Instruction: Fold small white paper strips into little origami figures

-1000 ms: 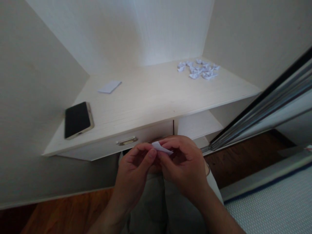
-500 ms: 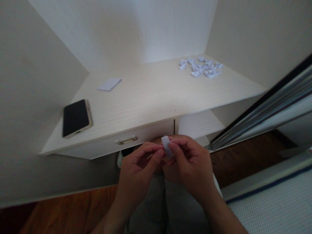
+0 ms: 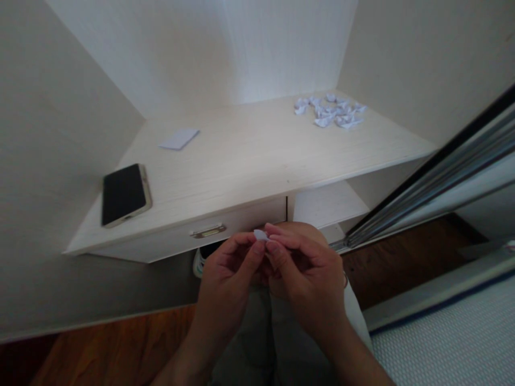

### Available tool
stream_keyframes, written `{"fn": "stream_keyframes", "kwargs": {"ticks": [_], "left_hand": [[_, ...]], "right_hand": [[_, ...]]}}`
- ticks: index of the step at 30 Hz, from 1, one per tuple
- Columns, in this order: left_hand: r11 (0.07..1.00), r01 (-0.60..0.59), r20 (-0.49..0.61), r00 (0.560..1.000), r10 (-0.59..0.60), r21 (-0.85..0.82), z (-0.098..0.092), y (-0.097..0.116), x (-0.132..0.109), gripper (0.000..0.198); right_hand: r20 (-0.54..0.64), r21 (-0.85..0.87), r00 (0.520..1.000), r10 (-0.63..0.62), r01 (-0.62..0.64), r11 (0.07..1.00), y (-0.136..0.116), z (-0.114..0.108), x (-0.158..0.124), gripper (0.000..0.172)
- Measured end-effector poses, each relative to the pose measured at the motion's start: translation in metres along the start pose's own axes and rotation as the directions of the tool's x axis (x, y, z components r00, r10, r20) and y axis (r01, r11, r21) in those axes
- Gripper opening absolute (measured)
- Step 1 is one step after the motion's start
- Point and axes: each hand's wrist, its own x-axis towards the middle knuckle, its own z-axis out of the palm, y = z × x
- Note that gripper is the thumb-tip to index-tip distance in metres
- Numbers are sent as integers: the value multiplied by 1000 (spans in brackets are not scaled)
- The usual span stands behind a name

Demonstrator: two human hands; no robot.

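A small piece of white paper [image 3: 260, 235] is pinched between both sets of fingertips, above my lap and in front of the desk edge. My left hand [image 3: 229, 268] is closed on its left side, thumb and forefinger pressed together. From the right, my right hand [image 3: 308, 268] closes on the same paper with thumb and fingers. Most of the paper is hidden by the fingers; only a small pointed tip shows. At the back right of the desktop lies a cluster of small folded white papers [image 3: 328, 112]. A flat white paper [image 3: 179, 139] rests at the left.
A phone [image 3: 124, 194] with a dark screen lies at the left of the white desktop [image 3: 229, 161]. Below are a drawer with a metal handle [image 3: 208, 231] and an open shelf [image 3: 328, 202]. A sliding-door frame [image 3: 434, 177] stands at right. A shoe [image 3: 198, 264] sits under the drawer.
The paper strip stood upright in my right fingers; now it is turned and mostly covered. My hands have come closer together, and the right one has shifted left.
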Motion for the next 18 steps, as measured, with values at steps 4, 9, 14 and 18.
{"fn": "stream_keyframes", "kwargs": {"ticks": [4, 9, 14, 18], "left_hand": [[982, 58, 60, 997, -48, -179, -2, 3, 0, 14], [965, 116, 178, 981, -74, -237, -6, 14, 0, 15], [970, 144, 234, 967, -96, -196, -7, 24, -1, 22], [982, 135, 241, 965, -101, -129, -12, 25, -2, 26]], "right_hand": [[44, 70, 996, 75, -78, 994, -9, -4, 3, 12], [200, 161, 933, 298, -331, 930, -14, -17, 14, 15], [383, 75, 888, 254, -304, 950, -14, -27, 24, 16], [481, 72, 853, 202, -268, 961, -13, -30, 26, 18]]}}
